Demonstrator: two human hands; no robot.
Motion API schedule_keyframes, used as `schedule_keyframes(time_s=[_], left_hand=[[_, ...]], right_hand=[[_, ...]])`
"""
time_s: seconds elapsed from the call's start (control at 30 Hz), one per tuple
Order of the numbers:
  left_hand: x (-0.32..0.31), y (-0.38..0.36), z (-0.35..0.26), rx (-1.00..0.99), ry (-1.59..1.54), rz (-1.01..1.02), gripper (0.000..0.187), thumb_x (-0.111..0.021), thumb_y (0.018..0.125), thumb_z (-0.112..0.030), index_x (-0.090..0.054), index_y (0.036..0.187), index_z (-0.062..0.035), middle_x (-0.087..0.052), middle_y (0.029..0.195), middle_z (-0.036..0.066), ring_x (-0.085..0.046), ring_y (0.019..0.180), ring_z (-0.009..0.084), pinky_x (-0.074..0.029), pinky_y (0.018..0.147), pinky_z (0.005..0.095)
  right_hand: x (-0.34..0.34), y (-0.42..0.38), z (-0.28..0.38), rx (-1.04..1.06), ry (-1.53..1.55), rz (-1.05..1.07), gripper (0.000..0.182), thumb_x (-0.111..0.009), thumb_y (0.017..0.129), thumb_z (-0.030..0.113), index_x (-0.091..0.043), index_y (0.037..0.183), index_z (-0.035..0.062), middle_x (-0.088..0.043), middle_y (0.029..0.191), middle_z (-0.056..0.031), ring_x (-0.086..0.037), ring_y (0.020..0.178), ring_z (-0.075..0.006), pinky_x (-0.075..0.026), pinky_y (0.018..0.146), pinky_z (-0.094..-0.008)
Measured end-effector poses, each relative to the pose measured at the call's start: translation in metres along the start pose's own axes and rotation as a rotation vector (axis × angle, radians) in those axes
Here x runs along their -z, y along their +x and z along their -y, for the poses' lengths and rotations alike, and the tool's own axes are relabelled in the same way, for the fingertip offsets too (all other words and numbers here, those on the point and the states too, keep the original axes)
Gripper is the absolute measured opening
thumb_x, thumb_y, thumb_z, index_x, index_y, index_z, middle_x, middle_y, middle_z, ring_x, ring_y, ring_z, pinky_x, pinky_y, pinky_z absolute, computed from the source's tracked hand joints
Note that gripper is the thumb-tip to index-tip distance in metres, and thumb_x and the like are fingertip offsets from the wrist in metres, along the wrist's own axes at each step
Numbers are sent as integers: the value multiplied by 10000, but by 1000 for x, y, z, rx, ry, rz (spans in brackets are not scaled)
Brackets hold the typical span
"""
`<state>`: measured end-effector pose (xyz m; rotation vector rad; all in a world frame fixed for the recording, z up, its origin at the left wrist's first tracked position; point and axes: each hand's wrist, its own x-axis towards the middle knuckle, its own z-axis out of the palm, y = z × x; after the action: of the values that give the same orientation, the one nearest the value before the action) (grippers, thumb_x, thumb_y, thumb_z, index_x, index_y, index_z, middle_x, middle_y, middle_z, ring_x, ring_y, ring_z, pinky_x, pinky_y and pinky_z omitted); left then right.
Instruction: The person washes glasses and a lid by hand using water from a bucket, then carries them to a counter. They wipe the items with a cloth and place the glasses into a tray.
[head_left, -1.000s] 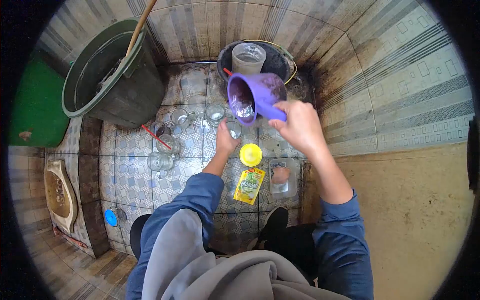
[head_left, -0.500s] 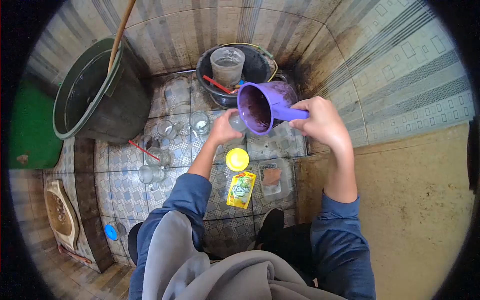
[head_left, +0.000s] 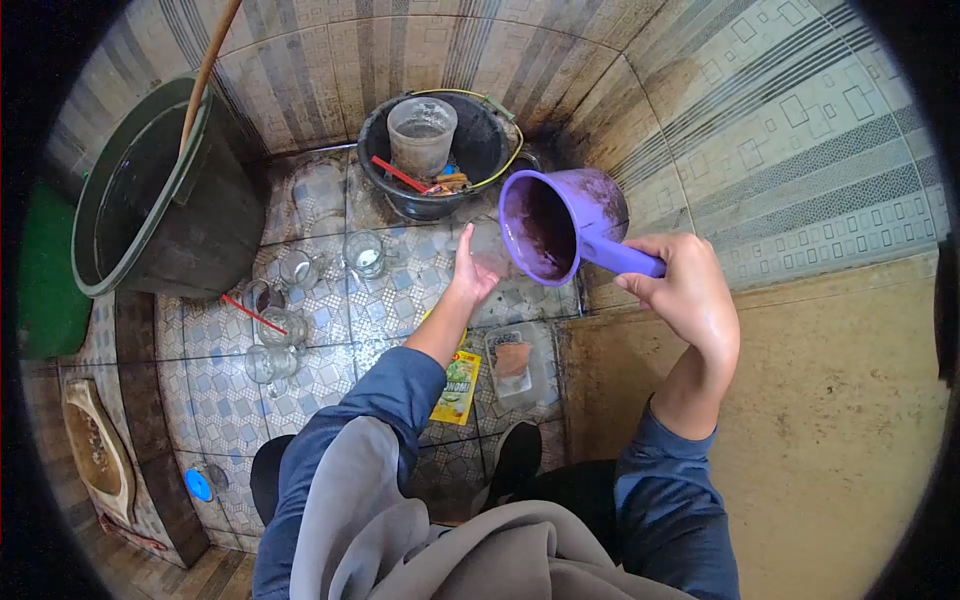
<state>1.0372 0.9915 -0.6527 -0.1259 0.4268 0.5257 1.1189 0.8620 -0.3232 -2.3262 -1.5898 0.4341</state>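
Note:
My right hand (head_left: 690,295) is closed around the handle of a purple dipper (head_left: 600,205). The dipper is tilted, its dark mouth facing left. My left hand (head_left: 472,275) is beside that mouth, its fingers curved around a clear vessel (head_left: 490,245) that is hard to make out against the floor. Below my left forearm lies a yellow soap pouch (head_left: 458,388), partly covered by my sleeve. A clear plastic tub (head_left: 535,385) with a brownish sponge-like piece (head_left: 513,359) stands to its right.
A black bucket (head_left: 490,135) holding a cloudy container (head_left: 422,135) stands by the wall. On the left floor are several glass mugs (head_left: 365,254) and a red straw-like stick (head_left: 253,317). A large dark green tub (head_left: 215,220) with a wooden stick (head_left: 208,75) stands at far left.
The dipper and my right hand have moved right and slightly down. My left hand has moved right, and my forearm now covers most of the round yellow thing. The view has shifted.

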Motion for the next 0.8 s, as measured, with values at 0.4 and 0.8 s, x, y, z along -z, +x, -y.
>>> schedule_keyframes(time_s=[0.4,0.8], left_hand=[[-4,-3,-9,-746,1321,40,726,-783,488,-264,-456,1093,-30,-545,1005,80,-519,924,224,-408,826,327],[-17,-44,-44,32,352,-116,499,-557,717,-429,-498,1086,-99,-569,978,85,-551,852,242,-415,813,394]], right_hand=[[-18,16,11,-65,-202,-136,219,-632,599,62,-657,811,107,-586,706,-163,-578,678,-319,-455,625,-379],[-31,30,92,203,-86,-297,251,-658,614,39,-631,864,36,-586,708,-184,-594,603,-276,-460,563,-293]])
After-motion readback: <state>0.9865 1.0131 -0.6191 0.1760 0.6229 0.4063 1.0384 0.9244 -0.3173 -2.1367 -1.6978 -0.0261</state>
